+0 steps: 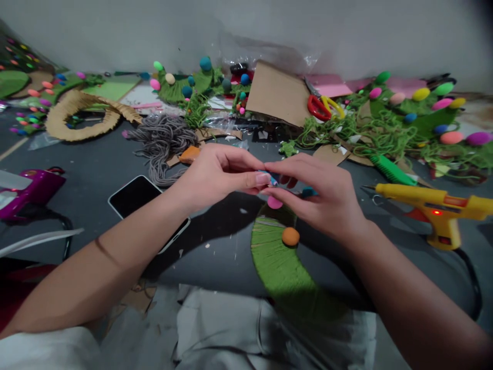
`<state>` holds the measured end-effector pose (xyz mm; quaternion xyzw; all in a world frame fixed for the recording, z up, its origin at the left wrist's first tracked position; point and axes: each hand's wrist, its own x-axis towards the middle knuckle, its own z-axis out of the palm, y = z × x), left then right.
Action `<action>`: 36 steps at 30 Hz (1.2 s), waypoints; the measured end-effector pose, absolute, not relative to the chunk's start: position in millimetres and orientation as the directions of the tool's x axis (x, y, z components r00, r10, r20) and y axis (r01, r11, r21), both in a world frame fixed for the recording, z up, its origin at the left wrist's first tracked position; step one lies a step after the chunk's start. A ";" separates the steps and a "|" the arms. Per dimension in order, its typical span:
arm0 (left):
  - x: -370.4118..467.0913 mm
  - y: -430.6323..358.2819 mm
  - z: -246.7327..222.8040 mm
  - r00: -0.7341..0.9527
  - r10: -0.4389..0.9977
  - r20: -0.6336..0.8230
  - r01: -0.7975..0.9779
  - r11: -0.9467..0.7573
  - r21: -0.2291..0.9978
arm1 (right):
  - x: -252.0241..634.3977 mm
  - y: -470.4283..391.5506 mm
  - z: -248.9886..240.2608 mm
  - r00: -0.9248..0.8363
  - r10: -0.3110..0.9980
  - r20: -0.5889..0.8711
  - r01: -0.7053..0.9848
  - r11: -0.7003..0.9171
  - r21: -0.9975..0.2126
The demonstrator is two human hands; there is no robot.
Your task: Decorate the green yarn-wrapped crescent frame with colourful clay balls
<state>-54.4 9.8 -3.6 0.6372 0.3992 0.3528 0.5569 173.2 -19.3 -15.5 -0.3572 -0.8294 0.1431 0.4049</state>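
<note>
Forearms over edge, blue piece (seemingly) pinched

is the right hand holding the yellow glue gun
No, the yellow glue gun rests on the table to the right of the right hand, not touching it.

My two hands meet above the desk, in from its near edge. My left hand pinches, thumb nearly straight; my right hand faces it, forefinger and thumb reaching to the left fingertips. My left forearm and right forearm, both bare, slant inward.
</note>
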 end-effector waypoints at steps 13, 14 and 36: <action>-56.5 13.9 -2.0 0.488 0.871 -0.063 -0.034 0.091 0.995 | 184.5 -7.7 -13.8 -0.114 0.789 0.603 0.389 0.594 -0.704; -55.7 12.3 -1.5 0.520 0.853 -0.057 -0.049 0.096 0.994 | 183.5 -7.5 -14.6 -0.136 0.793 0.594 0.369 0.597 -0.712; -55.2 11.5 -3.6 0.508 0.861 -0.035 0.051 0.011 0.999 | 181.2 -5.9 -18.7 -0.020 0.849 0.529 0.385 0.495 -0.779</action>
